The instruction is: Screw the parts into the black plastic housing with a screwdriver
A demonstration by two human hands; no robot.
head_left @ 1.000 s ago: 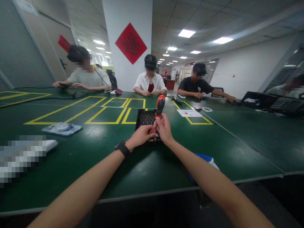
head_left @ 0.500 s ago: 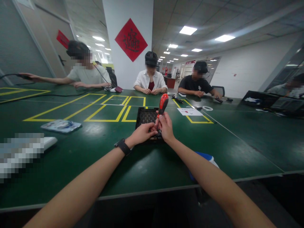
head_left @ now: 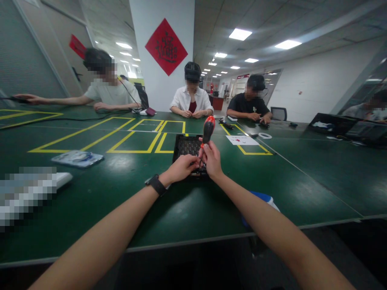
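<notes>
A red and black screwdriver (head_left: 208, 131) stands nearly upright, its handle above my right hand (head_left: 213, 160). The fingers of that hand are wrapped round its lower part. My left hand (head_left: 181, 167), with a dark watch on the wrist, has thumb and fingers pinched together beside the shaft, near its tip; what they hold is too small to make out. Both hands are over the near edge of a black plastic tray-like case (head_left: 180, 141) with a patterned inside, lying on the green table (head_left: 127, 217). The screwdriver's tip is partly hidden by my fingers.
A patterned flat packet (head_left: 78, 158) and a pixelated white object (head_left: 63, 178) lie to the left. Under my right forearm is a blue and white item (head_left: 261, 197). Paper (head_left: 242, 140) and a white ring (head_left: 265, 136) lie at right. Several people sit across the table.
The screwdriver handle has turned in my right hand, showing more black now. My hands stay at the same spot on the case. The view has tilted slightly.
</notes>
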